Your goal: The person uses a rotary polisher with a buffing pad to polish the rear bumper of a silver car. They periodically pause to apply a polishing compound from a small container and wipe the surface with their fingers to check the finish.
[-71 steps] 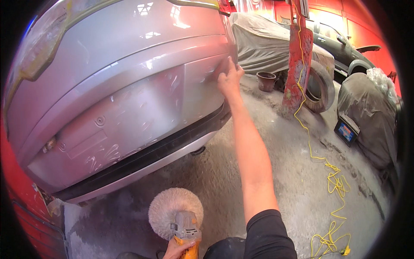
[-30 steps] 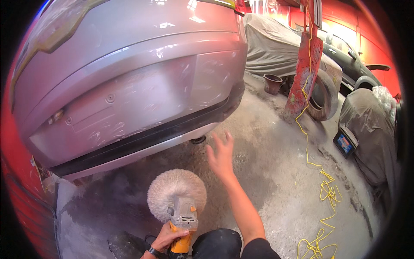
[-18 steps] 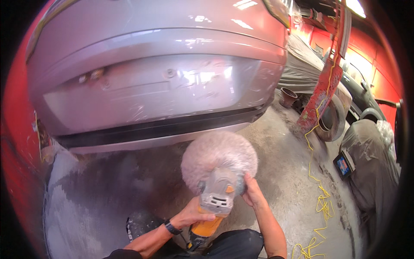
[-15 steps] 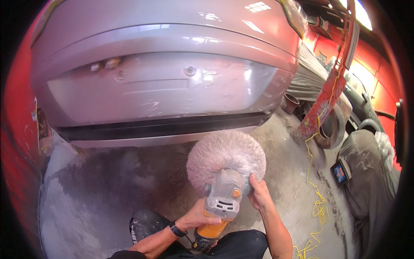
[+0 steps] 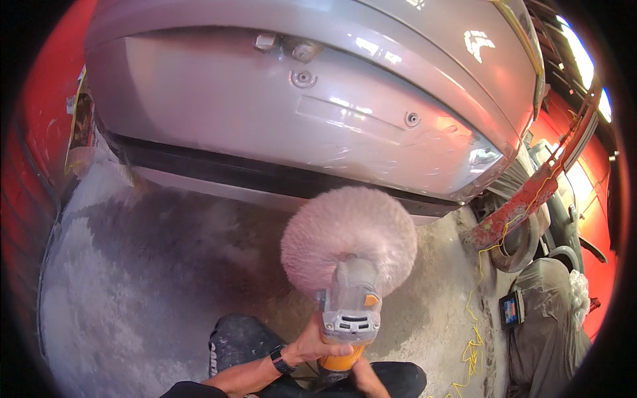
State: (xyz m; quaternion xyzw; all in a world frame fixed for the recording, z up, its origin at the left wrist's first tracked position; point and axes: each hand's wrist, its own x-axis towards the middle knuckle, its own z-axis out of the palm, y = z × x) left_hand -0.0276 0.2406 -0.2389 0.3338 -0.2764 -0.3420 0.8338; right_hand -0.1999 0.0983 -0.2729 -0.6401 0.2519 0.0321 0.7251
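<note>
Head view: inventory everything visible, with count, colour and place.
Car rear: 1, silver, top
Rotary polisher: 1, grey and orange, lower centre
Wool pad: 1, pale, on polisher
Post: 1, red, right
Cord: 1, yellow, right
Tyre: 1, grey, beside post
Battery-like box: 1, black, right
Draped cover: 1, brown, lower right
Second vehicle: 1, dark, right
Walls: 2, red, left, right
Floor: 1, grey, beneath
Wristwatch: 1, black, left wrist
Trousered legs: 2, black, bottom
Left hand: 1, bare, around polisher
Right hand: 1, bare, at polisher's rear

a vehicle workshop, shown by the silver car (image 5: 219,106), woolly-padded polisher (image 5: 352,282), loose tyre (image 5: 529,247) and stained concrete floor (image 5: 152,265).
</note>
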